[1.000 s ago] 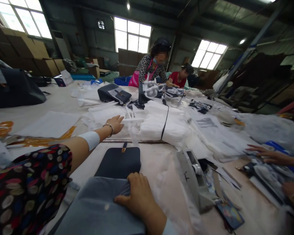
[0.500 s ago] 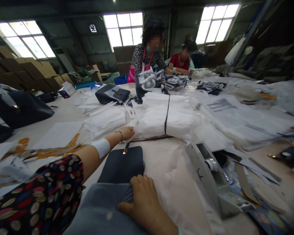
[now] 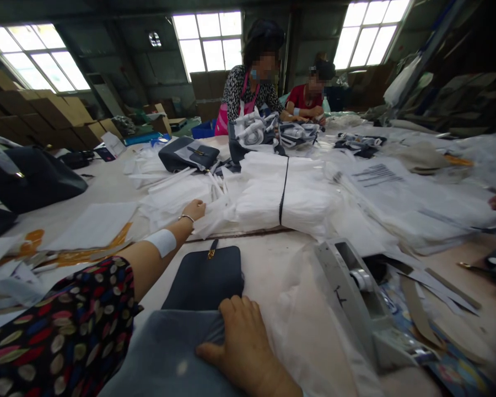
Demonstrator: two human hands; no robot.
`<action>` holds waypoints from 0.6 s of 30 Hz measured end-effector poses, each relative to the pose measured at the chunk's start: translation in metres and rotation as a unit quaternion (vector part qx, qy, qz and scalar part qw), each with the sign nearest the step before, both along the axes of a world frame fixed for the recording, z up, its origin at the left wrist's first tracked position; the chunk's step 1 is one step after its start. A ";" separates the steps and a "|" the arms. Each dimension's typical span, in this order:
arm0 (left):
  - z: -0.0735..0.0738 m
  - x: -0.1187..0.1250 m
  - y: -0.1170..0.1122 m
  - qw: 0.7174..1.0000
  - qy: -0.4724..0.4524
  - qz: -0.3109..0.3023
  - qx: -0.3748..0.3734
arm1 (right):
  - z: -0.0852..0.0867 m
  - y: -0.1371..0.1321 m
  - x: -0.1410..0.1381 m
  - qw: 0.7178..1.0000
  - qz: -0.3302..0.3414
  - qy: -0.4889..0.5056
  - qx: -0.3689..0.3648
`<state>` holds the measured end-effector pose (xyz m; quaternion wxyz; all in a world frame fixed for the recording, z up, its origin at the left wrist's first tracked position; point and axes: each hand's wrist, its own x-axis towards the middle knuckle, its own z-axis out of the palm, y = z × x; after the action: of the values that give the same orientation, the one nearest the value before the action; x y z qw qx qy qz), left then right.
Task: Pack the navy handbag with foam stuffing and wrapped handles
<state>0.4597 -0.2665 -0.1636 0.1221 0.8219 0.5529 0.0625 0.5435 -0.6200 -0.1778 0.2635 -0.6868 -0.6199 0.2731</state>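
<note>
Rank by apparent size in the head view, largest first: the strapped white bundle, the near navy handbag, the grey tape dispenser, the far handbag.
Strapped white bundle, largest.
Near navy handbag and grey tape dispenser look alike; nearness to the camera leaves them unranked.
Far handbag, smallest, though distance shrinks it.

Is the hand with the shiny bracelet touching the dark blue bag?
No, the left hand lies beyond the dark blue bag, apart from it, next to the white bundle.

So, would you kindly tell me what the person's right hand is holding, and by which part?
The right hand grips the top edge of a grey bag around a navy handbag.
</note>
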 end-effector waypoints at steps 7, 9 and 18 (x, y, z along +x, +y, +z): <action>-0.008 -0.002 -0.027 0.999 -0.045 0.020 -0.010 | -0.001 0.000 0.000 1.000 0.006 -0.008 0.000; -0.007 0.002 -0.037 0.998 -0.051 0.020 0.024 | -0.001 0.000 -0.001 1.000 0.007 -0.007 -0.005; -0.009 0.012 -0.080 0.998 0.010 -0.060 0.017 | 0.004 -0.002 -0.003 1.000 -0.007 -0.018 0.002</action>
<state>0.4718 -0.3465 -0.1722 0.1063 0.8563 0.5023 0.0557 0.5400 -0.6219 -0.1737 0.2557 -0.6957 -0.6198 0.2578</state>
